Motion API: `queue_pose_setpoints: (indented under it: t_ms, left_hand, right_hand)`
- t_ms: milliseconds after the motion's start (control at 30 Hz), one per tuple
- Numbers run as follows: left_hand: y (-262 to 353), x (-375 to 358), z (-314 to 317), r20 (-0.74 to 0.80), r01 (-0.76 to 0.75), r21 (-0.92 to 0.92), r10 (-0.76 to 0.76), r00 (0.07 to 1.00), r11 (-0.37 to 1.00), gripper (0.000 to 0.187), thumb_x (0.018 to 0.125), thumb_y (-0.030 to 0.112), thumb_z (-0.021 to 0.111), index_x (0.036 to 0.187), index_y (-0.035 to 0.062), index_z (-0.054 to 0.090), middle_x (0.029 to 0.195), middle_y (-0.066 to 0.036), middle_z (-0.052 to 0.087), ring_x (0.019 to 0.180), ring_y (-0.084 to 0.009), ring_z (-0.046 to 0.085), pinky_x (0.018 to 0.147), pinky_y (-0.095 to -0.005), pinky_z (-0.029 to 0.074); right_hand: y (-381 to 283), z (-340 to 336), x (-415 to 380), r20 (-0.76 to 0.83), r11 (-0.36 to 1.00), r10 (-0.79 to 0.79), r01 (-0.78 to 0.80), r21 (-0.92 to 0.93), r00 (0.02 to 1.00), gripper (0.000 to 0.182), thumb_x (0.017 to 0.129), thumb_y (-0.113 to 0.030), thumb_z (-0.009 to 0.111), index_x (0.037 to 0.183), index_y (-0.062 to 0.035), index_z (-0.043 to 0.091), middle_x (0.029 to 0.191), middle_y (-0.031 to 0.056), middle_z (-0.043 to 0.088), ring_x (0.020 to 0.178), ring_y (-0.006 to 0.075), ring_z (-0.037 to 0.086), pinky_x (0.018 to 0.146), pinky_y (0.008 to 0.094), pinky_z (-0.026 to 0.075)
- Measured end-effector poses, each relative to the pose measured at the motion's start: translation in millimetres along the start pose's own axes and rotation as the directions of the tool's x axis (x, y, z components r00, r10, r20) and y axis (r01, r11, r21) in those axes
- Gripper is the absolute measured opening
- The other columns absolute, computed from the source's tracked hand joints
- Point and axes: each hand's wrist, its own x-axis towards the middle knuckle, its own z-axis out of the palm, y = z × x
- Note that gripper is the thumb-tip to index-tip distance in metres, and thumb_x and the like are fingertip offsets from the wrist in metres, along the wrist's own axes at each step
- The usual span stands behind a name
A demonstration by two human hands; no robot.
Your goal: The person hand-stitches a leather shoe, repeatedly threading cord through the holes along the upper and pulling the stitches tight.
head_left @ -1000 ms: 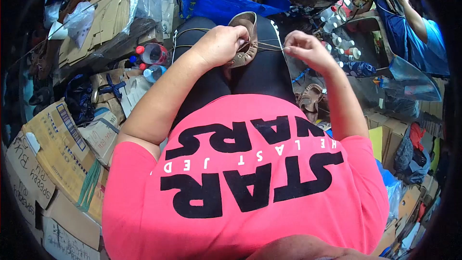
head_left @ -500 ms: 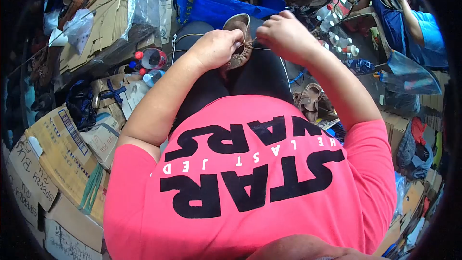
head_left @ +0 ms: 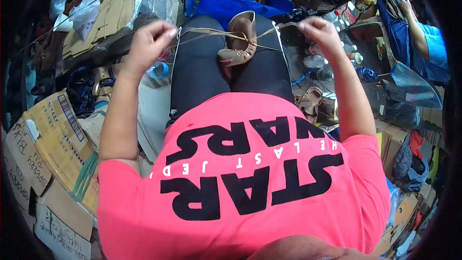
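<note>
A brown leather shoe upper [head_left: 248, 48] lies between my thighs, curved, with a hand-stitched edge. Thin tan lace [head_left: 211, 31] crosses it and stretches out to both sides. On the left, my left hand [head_left: 150, 43] is closed in a pinch, gripping one end of the lace. Out to the right, my right hand [head_left: 318, 33] pinches the other end. The strands look pulled taut and meet over the shoe upper. Neither hand touches the leather.
Beyond my knees sits a blue bag [head_left: 211, 5] with brown leather pieces. Plastic bottles [head_left: 315, 61] lie at the right, near another brown shoe piece [head_left: 310, 98]. Cardboard boxes [head_left: 53, 130] stand at the left. Another person's arm [head_left: 417, 31] shows at the far right.
My hands were together at the shoe upper. They have moved wide apart, drawing the lace out to both sides, and the leather piece now shows in full.
</note>
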Motion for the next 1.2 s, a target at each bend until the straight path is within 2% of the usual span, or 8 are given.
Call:
queue_pose_setpoints:
  t_ms: [233,367,500,600,767,833,1033,1200]
  left_hand:
    - [95,32,87,0.198,-0.335,-0.524,0.494,0.846,0.783,0.019,0.093,0.021,0.056,0.088,0.0031,0.060,0.088,-0.005,0.063,0.080,-0.0130,0.060,0.077,-0.0246,0.048]
    - [76,4,93,0.563,0.183,-0.532,0.184,0.805,0.827,0.025,0.098,0.029,0.046,0.094,0.0060,0.055,0.082,-0.004,0.061,0.074,-0.0119,0.059,0.068,-0.0252,0.048]
    - [28,-10,26,0.264,-0.389,0.525,0.290,0.920,0.757,0.012,0.082,0.011,0.064,0.090,0.0021,0.064,0.084,-0.012,0.063,0.078,-0.0268,0.060,0.072,-0.0347,0.048]
    - [30,-32,-81,-0.100,-0.083,0.749,0.236,0.967,0.657,0.014,0.082,0.010,0.062,0.094,0.0039,0.067,0.089,-0.011,0.065,0.083,-0.0215,0.062,0.076,-0.0314,0.048]
    - [-6,-98,-301,-0.659,0.647,0.751,0.203,0.724,0.132,0.030,0.086,0.031,0.059,0.105,0.0095,0.068,0.098,-0.012,0.067,0.088,-0.0245,0.065,0.078,-0.0344,0.048]
    - [9,-81,-233,-0.696,0.591,0.678,0.122,0.708,0.436,0.033,0.085,0.031,0.060,0.110,0.0105,0.066,0.097,-0.013,0.068,0.085,-0.0255,0.065,0.078,-0.0338,0.048]
    - [13,-5,35,-0.050,-0.211,0.429,0.256,0.965,0.878,0.034,0.082,0.011,0.063,0.116,0.0114,0.063,0.115,-0.011,0.062,0.104,-0.0211,0.059,0.090,-0.0321,0.045]
    - [18,4,81,0.175,-0.076,0.297,0.024,0.984,0.952,0.023,0.087,0.019,0.061,0.102,0.0019,0.064,0.083,-0.009,0.066,0.079,-0.0166,0.061,0.076,-0.0291,0.047]
  right_hand:
    - [-61,93,23,0.191,0.651,-0.371,0.108,0.752,0.909,0.025,0.095,-0.029,0.052,0.098,-0.0046,0.057,0.086,0.0023,0.060,0.080,0.0115,0.059,0.077,0.0266,0.048]
    - [-56,81,-9,0.363,0.906,-0.193,0.024,0.422,0.912,0.024,0.096,-0.028,0.052,0.096,-0.0043,0.056,0.074,0.0034,0.053,0.073,0.0123,0.053,0.066,0.0292,0.046]
    - [3,26,-38,0.256,0.856,-0.124,0.234,-0.461,0.959,0.021,0.091,-0.016,0.059,0.107,-0.0024,0.060,0.100,0.0060,0.064,0.091,0.0161,0.059,0.080,0.0295,0.046]
    - [81,-76,-70,-0.131,0.868,0.093,-0.144,-0.475,0.987,0.031,0.087,-0.022,0.061,0.116,-0.0126,0.061,0.099,0.0125,0.067,0.088,0.0211,0.064,0.078,0.0302,0.048]
    - [166,-268,-184,-0.610,0.241,0.261,-0.663,-0.709,0.748,0.033,0.085,-0.027,0.061,0.116,-0.0149,0.062,0.108,0.0139,0.065,0.105,0.0269,0.061,0.089,0.0361,0.045]
    - [145,-231,-165,-0.596,0.134,0.358,-0.672,-0.729,0.719,0.035,0.083,-0.034,0.063,0.116,-0.0236,0.063,0.110,0.0144,0.064,0.102,0.0274,0.062,0.087,0.0344,0.046]
    - [45,5,-55,-0.081,0.905,0.047,-0.077,-0.419,0.996,0.046,0.081,-0.025,0.070,0.125,-0.0187,0.058,0.105,0.0120,0.063,0.096,0.0193,0.059,0.085,0.0323,0.047]
    - [12,72,-24,0.056,0.863,-0.253,0.252,-0.438,0.966,0.024,0.079,-0.021,0.071,0.087,-0.0017,0.060,0.082,0.0149,0.061,0.077,0.0266,0.060,0.069,0.0341,0.047]
